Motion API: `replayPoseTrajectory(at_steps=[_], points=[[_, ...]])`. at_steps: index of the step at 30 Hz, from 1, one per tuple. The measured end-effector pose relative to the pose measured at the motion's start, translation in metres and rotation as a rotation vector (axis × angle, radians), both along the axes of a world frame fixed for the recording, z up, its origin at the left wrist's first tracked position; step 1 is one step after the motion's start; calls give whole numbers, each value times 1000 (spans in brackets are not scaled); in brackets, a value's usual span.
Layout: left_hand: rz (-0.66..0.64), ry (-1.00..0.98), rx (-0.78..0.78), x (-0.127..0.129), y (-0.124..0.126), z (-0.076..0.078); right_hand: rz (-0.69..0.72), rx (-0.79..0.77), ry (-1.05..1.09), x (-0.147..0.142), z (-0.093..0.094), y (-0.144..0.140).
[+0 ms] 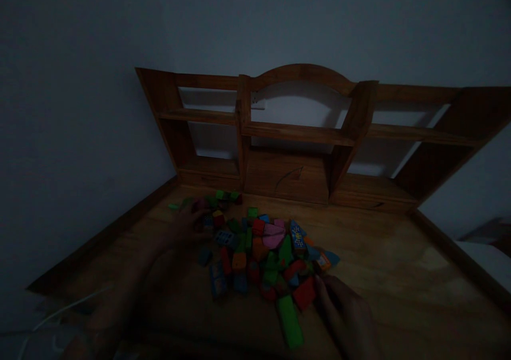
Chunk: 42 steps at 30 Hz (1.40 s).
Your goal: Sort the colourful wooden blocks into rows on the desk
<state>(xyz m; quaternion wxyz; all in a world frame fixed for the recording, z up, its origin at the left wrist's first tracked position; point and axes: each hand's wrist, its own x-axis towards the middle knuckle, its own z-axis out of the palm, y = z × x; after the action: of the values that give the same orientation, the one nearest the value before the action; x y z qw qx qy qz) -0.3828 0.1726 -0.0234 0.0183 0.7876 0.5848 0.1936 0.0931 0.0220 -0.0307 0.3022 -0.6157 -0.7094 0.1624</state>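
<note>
A dim, shadowy view down onto a smooth, varnished wooden worktop (399, 275) with a raised wooden lip along its left and right edges. Against the back edge stands a wooden shelf unit (303, 131) with open compartments and an arched top piece in the middle, set before a plain pale wall. Near the middle of the worktop lies a loose heap of small painted wooden blocks (263, 248): cubes, bricks, wedges and rounded pieces in red, green, blue, orange and pink, some printed with patterns. A long green brick (289, 320) lies at the near side of the heap. The left hand (186, 227) reaches to the far left of the heap, its fingers loosely curled over blocks there; whether they grip one cannot be told in the dark. The right hand (345, 312) rests at the near right of the heap, fingers slightly spread, fingertips touching a red block (304, 293) just beside the green brick.
</note>
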Motion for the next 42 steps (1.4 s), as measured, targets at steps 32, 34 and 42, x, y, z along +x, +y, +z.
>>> replayPoseTrajectory(at_steps=[32,34,42], points=[[15,35,-11,-4,20,-17,7,49,-22,1,-1,0],[19,31,-29,-1,21,-13,7,40,-27,2,-2,1],[31,-76,-25,5,16,-4,3,40,-13,0,3,-2]])
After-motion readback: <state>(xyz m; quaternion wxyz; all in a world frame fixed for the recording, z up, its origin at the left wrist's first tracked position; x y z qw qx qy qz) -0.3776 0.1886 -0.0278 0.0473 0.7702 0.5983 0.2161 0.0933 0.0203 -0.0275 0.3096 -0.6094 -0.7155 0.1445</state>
